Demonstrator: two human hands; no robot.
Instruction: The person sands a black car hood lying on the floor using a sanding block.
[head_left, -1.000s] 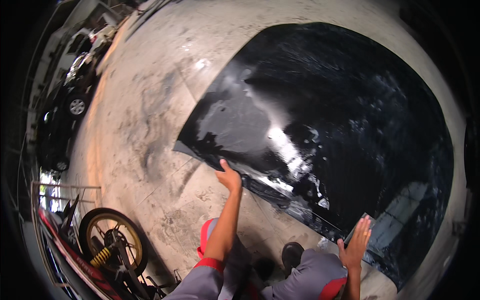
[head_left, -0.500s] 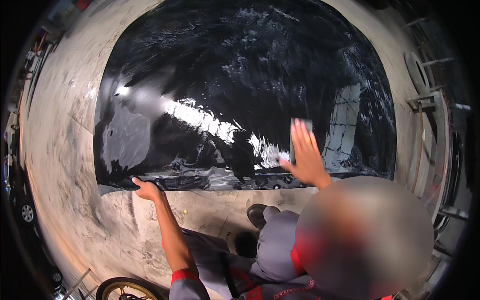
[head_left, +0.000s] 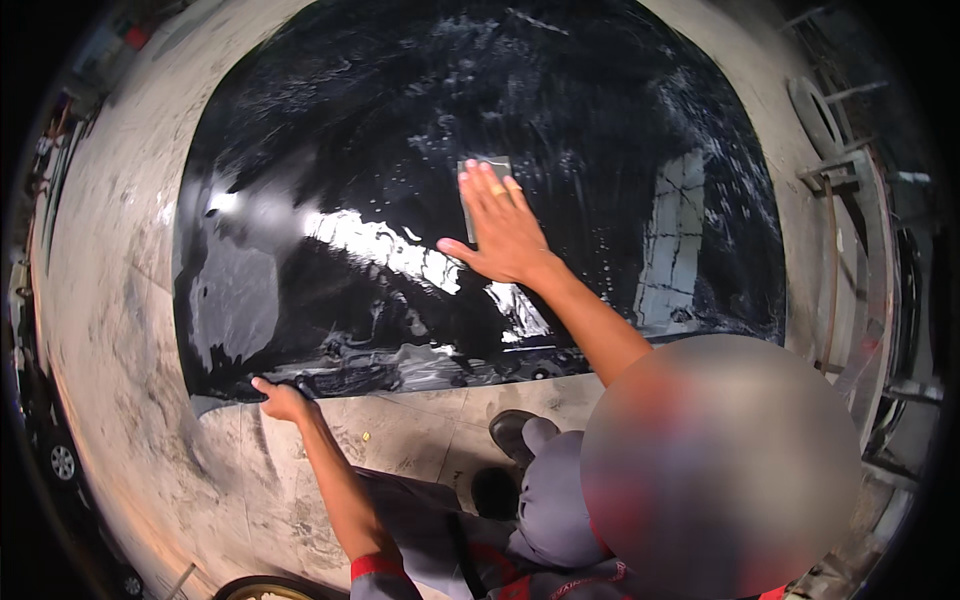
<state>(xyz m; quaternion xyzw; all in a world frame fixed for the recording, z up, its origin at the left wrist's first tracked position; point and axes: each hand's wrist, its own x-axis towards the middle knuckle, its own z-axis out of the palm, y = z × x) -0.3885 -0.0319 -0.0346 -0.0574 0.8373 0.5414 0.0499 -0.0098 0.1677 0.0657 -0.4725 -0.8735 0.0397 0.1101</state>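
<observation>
A large, glossy black panel shaped like a car hood (head_left: 380,120) spreads before me, wet and streaked with pale grey residue. My right hand (head_left: 500,225) lies flat near its middle, fingers stretched out. Beneath that hand is a thin grey rectangular sheet (head_left: 467,212), like sandpaper, showing at the fingertips and along the left side; the rest is covered. At the near left edge, my left hand (head_left: 284,400) grips the car hood, thumb on top and the other fingers mostly hidden.
Stained pale concrete floor (head_left: 110,250) surrounds the panel. A metal rack with parts (head_left: 845,165) stands along the right. A gold-rimmed wheel (head_left: 265,590) sits at the lower left, and a dark vehicle's wheel (head_left: 62,461) shows at the far left. A blurred disc covers the lower right.
My right hand and the grey sheet have slid away from me and leftward, from the near right part of the car hood to its middle. The left hand keeps its hold.
</observation>
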